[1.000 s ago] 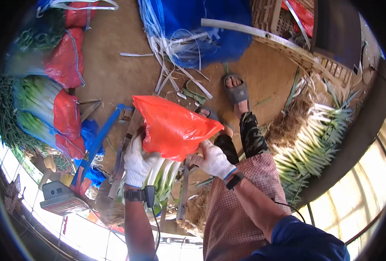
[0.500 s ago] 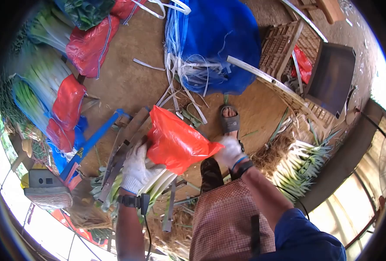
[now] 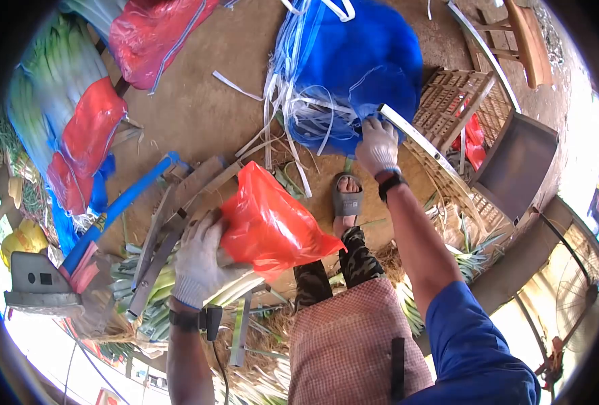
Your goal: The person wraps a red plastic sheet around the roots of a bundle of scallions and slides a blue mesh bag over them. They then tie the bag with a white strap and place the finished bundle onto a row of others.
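My left hand [image 3: 205,260], in a white knit glove, is closed round a bundle of leeks [image 3: 235,287] at the edge of a red plastic bag [image 3: 266,219]. The bag covers the bundle's end; its free corner points right. White stalks show below the bag beside my thumb. My right hand [image 3: 378,145], also gloved, is stretched forward to the near edge of the blue sheet or sack [image 3: 360,54], close to loose white straps [image 3: 323,111]. Its fingers are curled there; what they grip is hidden.
Leeks in blue and red wrapping [image 3: 93,118] lie at the left. A metal-and-wood frame [image 3: 171,236] with a blue bar [image 3: 120,209] stands beside my left hand. A plastic crate [image 3: 455,101] is at the right, near a wooden stool [image 3: 529,44] and a fan [image 3: 576,304].
My right hand has let go of the red bag's corner and moved forward to the blue sheet or sack. My left hand keeps its hold on the leeks. The view has shifted slightly.
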Action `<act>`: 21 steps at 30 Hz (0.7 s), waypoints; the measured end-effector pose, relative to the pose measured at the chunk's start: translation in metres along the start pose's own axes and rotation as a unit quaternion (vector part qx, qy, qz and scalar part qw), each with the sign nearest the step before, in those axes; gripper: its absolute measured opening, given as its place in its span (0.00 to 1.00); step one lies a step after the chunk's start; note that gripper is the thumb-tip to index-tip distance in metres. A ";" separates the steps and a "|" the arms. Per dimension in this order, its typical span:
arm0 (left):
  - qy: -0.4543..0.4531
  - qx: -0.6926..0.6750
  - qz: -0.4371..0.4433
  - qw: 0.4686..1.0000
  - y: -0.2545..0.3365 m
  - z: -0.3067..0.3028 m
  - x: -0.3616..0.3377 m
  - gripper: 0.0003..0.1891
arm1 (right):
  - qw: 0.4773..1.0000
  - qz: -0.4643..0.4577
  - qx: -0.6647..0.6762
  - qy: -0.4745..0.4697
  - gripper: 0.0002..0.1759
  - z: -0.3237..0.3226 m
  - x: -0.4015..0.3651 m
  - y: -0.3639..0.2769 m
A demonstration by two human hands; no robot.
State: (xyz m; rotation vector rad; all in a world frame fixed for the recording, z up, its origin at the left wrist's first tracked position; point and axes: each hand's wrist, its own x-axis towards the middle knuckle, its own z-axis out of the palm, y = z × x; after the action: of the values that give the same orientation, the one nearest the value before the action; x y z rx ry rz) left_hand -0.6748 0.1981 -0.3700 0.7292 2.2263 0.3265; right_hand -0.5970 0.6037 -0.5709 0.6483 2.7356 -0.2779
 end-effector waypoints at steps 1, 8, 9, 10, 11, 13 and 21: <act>0.005 0.002 0.002 1.000 0.001 -0.001 -0.001 0.57 | 0.998 -0.045 0.039 0.031 0.29 -0.009 -0.013 0.000; -0.028 0.087 -0.055 0.994 0.012 -0.002 -0.005 0.56 | 0.949 -0.135 0.275 0.078 0.27 -0.133 -0.093 -0.032; -0.034 0.088 -0.070 0.993 0.017 -0.006 -0.005 0.56 | 0.935 -0.099 0.335 0.056 0.26 -0.150 -0.102 -0.035; -0.041 0.089 -0.086 0.991 0.022 -0.009 -0.007 0.55 | 0.916 -0.064 0.394 0.033 0.25 -0.162 -0.109 -0.037; -0.048 0.090 -0.096 0.990 0.026 -0.013 -0.008 0.55 | 0.884 -0.011 0.464 0.053 0.17 -0.156 -0.114 -0.031; -0.028 0.083 -0.113 0.990 0.034 -0.012 -0.013 0.55 | 0.798 0.126 0.589 0.023 0.13 -0.186 -0.121 -0.028; 0.140 -0.058 -0.084 0.985 0.119 -0.030 -0.059 0.52 | 0.617 0.194 0.760 0.064 0.21 -0.344 -0.190 0.025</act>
State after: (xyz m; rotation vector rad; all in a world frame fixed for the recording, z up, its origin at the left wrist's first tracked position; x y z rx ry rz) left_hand -0.6169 0.2585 -0.2625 0.4510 2.4892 0.4946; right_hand -0.5131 0.6381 -0.1879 1.5338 1.6380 -2.5230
